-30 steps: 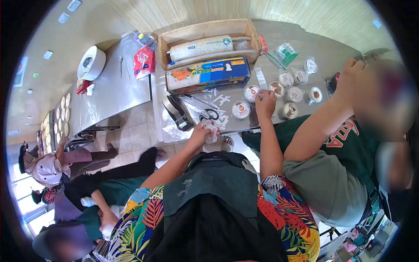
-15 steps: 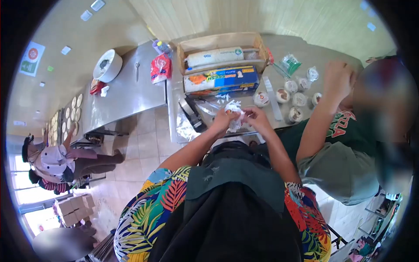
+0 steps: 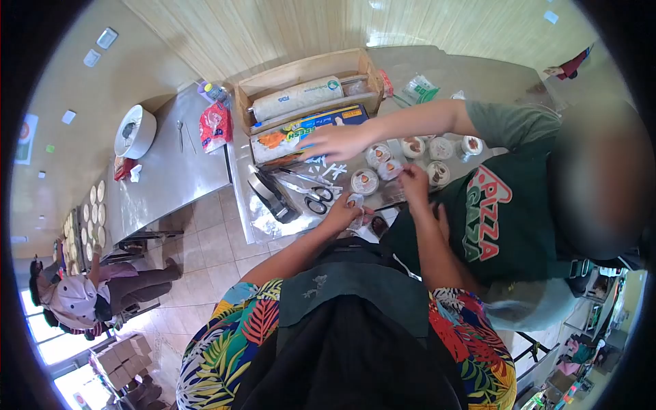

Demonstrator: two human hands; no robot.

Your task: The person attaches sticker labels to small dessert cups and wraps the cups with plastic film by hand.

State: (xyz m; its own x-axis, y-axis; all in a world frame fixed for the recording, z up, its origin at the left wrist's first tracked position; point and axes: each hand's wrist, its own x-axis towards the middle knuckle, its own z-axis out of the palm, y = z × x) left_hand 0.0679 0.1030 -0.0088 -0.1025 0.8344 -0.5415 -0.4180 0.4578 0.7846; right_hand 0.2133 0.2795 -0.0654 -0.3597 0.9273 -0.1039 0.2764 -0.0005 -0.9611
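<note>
Clear tub [image 3: 355, 208] is gripped in my left hand [image 3: 339, 215], right by the near edge of the table [image 3: 478, 67]. My right hand [image 3: 414, 183] has curled fingers up against another tub [image 3: 389, 169]; honestly can't tell if they're gripping. Narrow gap between my hands, scissors [image 3: 316, 205] crowding the left one, co-worker's spread hand [image 3: 335, 142] just beyond.

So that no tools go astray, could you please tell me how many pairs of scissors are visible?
1: the black-handled scissors lie on the metal table, near the person's left hand. Others might be hidden behind the co-worker's arm.
</note>
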